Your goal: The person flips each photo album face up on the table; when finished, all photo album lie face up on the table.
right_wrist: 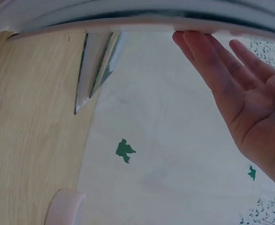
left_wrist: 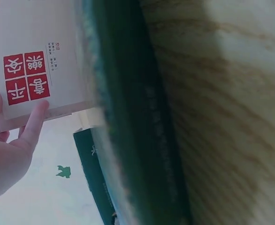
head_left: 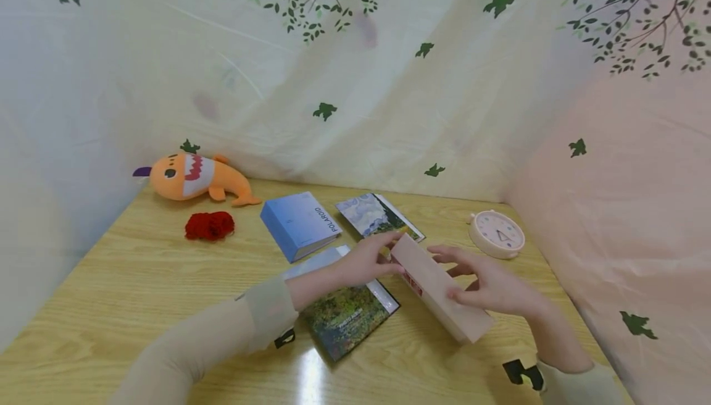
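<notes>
A thick pink book (head_left: 439, 288) stands on edge, tilted, above the right half of the table. Red squares with white characters mark its cover (left_wrist: 27, 77) in the left wrist view. My left hand (head_left: 366, 260) grips the book's far end, thumb and fingers on either side of the corner. On the other side, my right hand (head_left: 494, 281) touches the book with its thumb and nearly straight fingertips. Layered page edges of the book (right_wrist: 142, 10) show at the top of the right wrist view. Under my left forearm lies a painting-covered album (head_left: 347, 318), partly hidden.
Behind my left hand lie a blue POLAROID album (head_left: 300, 220) and a landscape-covered book (head_left: 372, 213). A pink alarm clock (head_left: 497, 233) sits at the right. Red yarn (head_left: 209, 226) and an orange shark plush (head_left: 194, 176) are at the left, near the curtain (head_left: 344, 146).
</notes>
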Available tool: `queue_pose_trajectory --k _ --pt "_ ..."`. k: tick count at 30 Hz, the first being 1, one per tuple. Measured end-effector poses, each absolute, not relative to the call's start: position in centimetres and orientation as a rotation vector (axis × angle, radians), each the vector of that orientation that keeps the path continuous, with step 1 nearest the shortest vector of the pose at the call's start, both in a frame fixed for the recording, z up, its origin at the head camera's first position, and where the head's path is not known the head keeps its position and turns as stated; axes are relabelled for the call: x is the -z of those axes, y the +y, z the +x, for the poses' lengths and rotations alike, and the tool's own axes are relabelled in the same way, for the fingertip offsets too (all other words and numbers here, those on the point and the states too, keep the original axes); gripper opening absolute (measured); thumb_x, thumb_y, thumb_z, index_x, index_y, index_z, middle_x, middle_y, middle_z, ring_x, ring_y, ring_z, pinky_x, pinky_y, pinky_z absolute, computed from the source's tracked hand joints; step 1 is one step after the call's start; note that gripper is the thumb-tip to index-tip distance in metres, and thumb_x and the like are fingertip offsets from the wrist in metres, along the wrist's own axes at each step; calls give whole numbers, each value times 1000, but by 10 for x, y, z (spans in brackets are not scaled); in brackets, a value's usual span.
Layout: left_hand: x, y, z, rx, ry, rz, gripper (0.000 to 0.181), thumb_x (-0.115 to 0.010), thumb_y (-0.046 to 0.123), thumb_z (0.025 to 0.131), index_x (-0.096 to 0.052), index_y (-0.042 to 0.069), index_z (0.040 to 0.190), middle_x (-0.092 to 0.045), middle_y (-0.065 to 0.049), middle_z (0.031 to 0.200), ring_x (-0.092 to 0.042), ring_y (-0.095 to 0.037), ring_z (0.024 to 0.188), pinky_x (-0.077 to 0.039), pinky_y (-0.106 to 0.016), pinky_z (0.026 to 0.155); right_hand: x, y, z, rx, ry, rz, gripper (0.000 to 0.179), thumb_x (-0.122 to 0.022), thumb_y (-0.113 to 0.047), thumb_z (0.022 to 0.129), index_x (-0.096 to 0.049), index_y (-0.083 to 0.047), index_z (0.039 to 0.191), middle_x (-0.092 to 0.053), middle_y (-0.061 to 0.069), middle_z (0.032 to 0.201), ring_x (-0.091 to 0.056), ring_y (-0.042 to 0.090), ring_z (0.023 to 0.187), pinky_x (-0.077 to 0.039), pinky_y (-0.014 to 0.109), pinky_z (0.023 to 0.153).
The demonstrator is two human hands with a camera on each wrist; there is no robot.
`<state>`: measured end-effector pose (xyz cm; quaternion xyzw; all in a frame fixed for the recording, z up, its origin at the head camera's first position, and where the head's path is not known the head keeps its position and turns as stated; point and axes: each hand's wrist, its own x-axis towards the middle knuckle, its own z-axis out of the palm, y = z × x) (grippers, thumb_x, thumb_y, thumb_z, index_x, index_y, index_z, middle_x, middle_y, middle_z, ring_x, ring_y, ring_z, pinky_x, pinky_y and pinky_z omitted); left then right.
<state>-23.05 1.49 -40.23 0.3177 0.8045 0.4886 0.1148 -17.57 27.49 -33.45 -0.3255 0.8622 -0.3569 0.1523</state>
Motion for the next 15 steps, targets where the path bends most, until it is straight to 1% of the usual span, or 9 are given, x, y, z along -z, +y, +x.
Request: queue_pose_trajectory --k 2,5,8,10,13,15 --pt "404 13 -230 -1439 2345 926 69 -68 23 87 -34 12 146 -53 -11 128 -67 -16 90 -53 -18 73 337 275 -176 1042 2434 -926 60 -62 -16 92 -35 -18 145 -43 20 140 -56 40 110 -56 28 68" --pt "407 11 -229 -1456 2314 911 72 -69 21 86 -32 11 147 -51 -12 131 -66 -18 94 -52 -18 76 341 275 -177 1070 2374 -918 56 -60 -14 93 -37 -13 144 -40 22 142 -51 45 114 -56 28 73" --pt "408 9 -229 -1509 2246 921 71 -71 20 84 -36 12 145 -50 -13 130 -66 -17 94 -53 -20 76 347 276 -178 1108 2309 -913 54 -58 -10 93 -36 -7 143 -36 26 143 -46 49 117 -55 29 75" --pt "401 8 -223 -1545 2196 934 66 -71 16 85 -40 10 142 -51 -14 128 -66 -20 94 -53 -20 75 351 277 -179 1139 2260 -922 55 -58 -8 93 -35 -6 143 -34 27 143 -42 51 119 -56 30 76" --pt "398 7 -220 -1573 2168 940 57 -70 12 85 -46 9 136 -50 -15 128 -65 -25 97 -53 -21 75 358 277 -180 1192 2179 -962 57 -58 -4 92 -34 -5 144 -33 25 144 -43 36 125 -56 32 78" --pt "399 7 -219 -1581 2165 937 51 -70 10 85 -48 9 131 -50 -13 128 -64 -27 100 -53 -21 76 363 276 -181 1209 2143 -1008 54 -58 -2 92 -38 -5 142 -34 23 145 -45 25 126 -55 34 81"
